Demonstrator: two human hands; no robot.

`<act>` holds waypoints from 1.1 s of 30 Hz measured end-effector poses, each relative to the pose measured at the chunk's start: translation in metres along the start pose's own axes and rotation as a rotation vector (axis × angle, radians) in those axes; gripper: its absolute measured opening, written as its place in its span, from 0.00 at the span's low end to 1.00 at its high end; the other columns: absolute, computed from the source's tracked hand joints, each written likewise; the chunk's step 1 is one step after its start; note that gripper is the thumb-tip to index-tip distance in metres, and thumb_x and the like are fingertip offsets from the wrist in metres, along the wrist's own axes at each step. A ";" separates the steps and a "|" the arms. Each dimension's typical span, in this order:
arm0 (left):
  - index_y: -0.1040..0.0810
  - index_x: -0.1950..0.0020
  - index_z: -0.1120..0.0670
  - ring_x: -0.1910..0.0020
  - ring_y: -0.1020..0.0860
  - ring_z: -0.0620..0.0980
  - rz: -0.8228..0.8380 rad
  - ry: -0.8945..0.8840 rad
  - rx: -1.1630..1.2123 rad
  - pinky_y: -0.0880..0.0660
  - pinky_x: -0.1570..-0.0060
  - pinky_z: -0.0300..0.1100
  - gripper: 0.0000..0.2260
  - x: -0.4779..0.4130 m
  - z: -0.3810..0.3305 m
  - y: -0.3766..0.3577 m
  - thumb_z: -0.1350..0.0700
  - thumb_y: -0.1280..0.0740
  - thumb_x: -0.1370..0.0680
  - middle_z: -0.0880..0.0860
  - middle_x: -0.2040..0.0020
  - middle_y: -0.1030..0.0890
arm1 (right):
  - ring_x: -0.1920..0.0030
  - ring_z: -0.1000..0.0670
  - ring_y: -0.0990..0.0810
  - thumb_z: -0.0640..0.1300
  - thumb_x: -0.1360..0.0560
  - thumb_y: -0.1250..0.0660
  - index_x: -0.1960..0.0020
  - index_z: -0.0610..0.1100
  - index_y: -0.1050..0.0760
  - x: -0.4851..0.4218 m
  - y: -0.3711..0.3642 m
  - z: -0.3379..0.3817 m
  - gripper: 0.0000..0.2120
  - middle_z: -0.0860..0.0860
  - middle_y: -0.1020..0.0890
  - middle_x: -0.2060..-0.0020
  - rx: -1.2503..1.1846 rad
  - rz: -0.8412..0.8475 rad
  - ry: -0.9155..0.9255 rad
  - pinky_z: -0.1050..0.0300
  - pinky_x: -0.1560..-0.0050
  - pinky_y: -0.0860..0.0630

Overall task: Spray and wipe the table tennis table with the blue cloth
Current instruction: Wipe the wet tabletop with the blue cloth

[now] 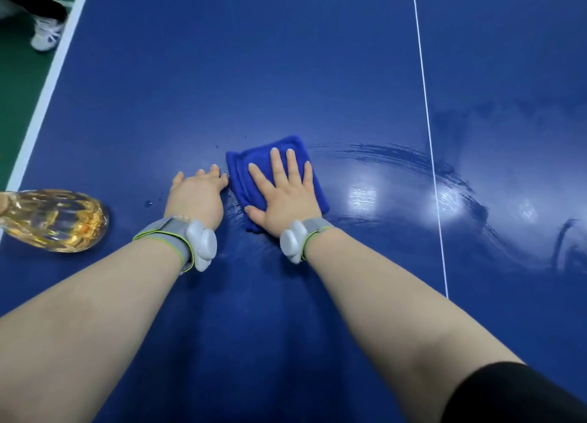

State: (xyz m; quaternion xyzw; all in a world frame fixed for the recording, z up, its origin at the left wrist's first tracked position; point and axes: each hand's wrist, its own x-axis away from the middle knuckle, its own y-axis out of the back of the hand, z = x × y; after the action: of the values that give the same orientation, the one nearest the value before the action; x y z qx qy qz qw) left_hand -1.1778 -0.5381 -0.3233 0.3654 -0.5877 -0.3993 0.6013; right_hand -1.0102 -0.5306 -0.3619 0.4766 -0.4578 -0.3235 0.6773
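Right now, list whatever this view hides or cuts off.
Head view:
bottle: top cut off by the left edge.
blue cloth: middle covered by the right hand.
table: far end beyond the top edge.
bystander: only a leg and shoe, cut by the corner.

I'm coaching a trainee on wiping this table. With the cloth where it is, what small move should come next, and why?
Probably slide the cloth leftward under the flat right hand, lifting the left hand out of its way. Wet streaks arc across the table to the cloth's right, while unwiped droplets sit by the left hand.
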 end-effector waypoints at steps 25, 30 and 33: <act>0.41 0.25 0.54 0.28 0.39 0.57 -0.017 0.101 -0.046 0.44 0.29 0.48 0.26 -0.045 -0.003 0.020 0.66 0.45 0.24 0.56 0.23 0.43 | 0.22 0.36 0.60 0.69 0.23 0.49 0.20 0.54 0.55 -0.023 0.035 -0.200 0.38 0.42 0.56 0.21 -0.133 -0.129 -0.834 0.33 0.26 0.58; 0.40 0.25 0.53 0.30 0.37 0.58 -0.044 0.104 -0.029 0.41 0.32 0.45 0.25 -0.044 -0.003 0.026 0.67 0.46 0.23 0.56 0.24 0.42 | 0.22 0.36 0.59 0.68 0.24 0.48 0.20 0.55 0.55 -0.071 0.038 -0.107 0.38 0.42 0.57 0.21 -0.005 -0.106 -0.424 0.34 0.26 0.58; 0.39 0.25 0.53 0.31 0.35 0.57 -0.024 0.084 -0.042 0.40 0.32 0.45 0.26 -0.049 0.001 0.023 0.66 0.46 0.23 0.56 0.24 0.41 | 0.22 0.37 0.61 0.67 0.24 0.46 0.20 0.56 0.55 -0.085 0.033 -0.035 0.37 0.43 0.58 0.21 0.034 -0.069 -0.119 0.34 0.26 0.60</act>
State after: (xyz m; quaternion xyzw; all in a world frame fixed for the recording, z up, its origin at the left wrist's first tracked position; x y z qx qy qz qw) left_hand -1.1775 -0.4842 -0.3226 0.3761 -0.5489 -0.4032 0.6282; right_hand -1.0089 -0.4330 -0.3621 0.4834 -0.4857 -0.3665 0.6293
